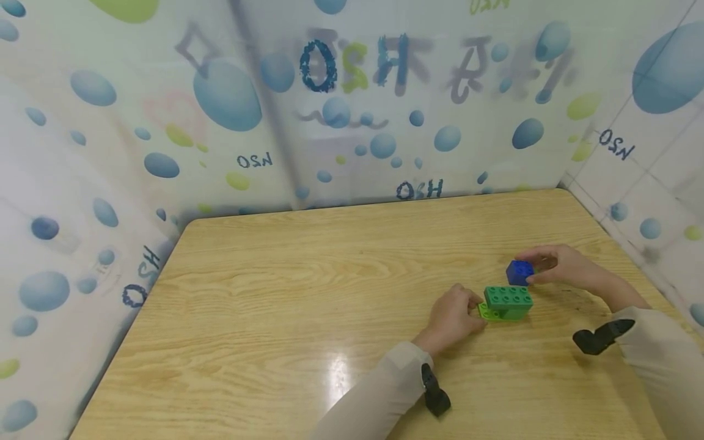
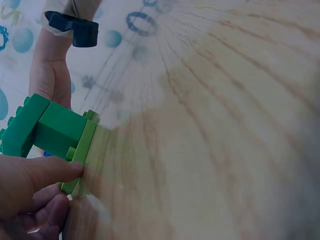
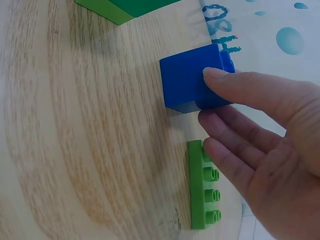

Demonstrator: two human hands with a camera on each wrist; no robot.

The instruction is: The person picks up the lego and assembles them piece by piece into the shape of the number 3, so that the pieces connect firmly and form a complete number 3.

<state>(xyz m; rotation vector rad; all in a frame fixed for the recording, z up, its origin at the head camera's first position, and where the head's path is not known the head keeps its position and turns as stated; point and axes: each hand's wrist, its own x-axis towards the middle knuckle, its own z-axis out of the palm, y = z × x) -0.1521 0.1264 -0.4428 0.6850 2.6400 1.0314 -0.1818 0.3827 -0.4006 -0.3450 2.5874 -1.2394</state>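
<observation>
My left hand [image 1: 452, 318] pinches the near end of a flat light green toy brick [image 1: 485, 311] between thumb and fingers. On that brick stand green blocks, with a dark green studded brick [image 1: 508, 296] on top that overhangs toward the left hand. Just behind this stack, my right hand [image 1: 569, 269] grips a small blue brick [image 3: 187, 77] by thumb and fingers. The blue brick looks slightly tilted, and I cannot tell whether it touches the table. Another flat light green brick [image 3: 196, 187] lies below the right fingers in the right wrist view; the hand hides it in the head view.
The wooden table [image 1: 275, 293] extends widely to the left of both hands. A wall covering [image 1: 352, 140] with blue and green drops borders its back and sides. Black straps with small camera mounts [image 1: 602, 336] sit on both sleeves.
</observation>
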